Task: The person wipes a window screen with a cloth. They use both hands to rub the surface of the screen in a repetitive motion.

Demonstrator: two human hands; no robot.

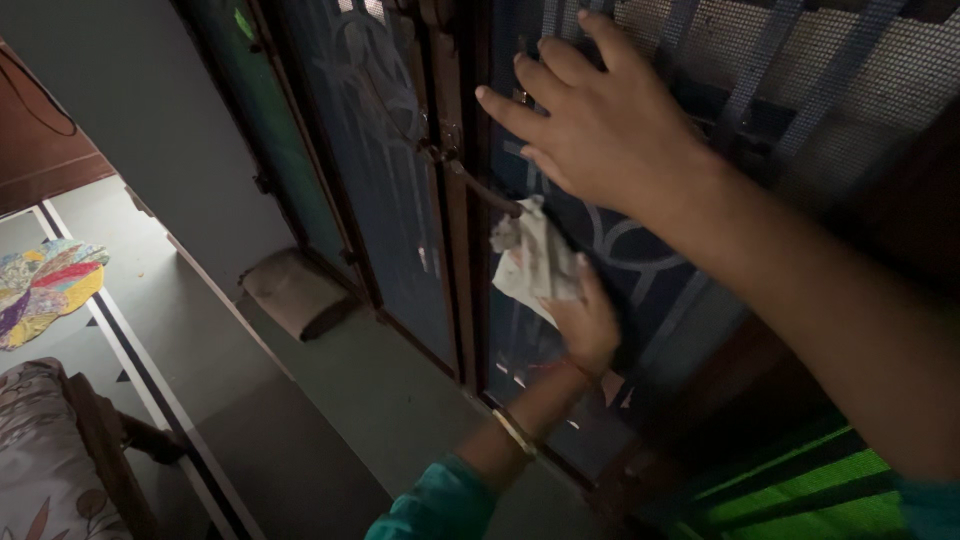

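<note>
My left hand (585, 322), with a bangle on the wrist and a teal sleeve, presses a crumpled white cloth (532, 258) against the dark glass panel of a door (400, 200). The cloth lies just below the door's slanted handle (482, 186). My right hand (605, 120) rests flat, fingers spread, on the mesh and bars of the door above the handle and holds nothing. My right forearm crosses the right side of the view.
The door has a brown frame and a patterned grille. A grey doormat (295, 292) lies on the floor at its foot. A colourful patchwork mat (45, 290) is at the far left, a floral cushioned seat (40, 460) at the lower left, and a green surface (800, 490) at the lower right.
</note>
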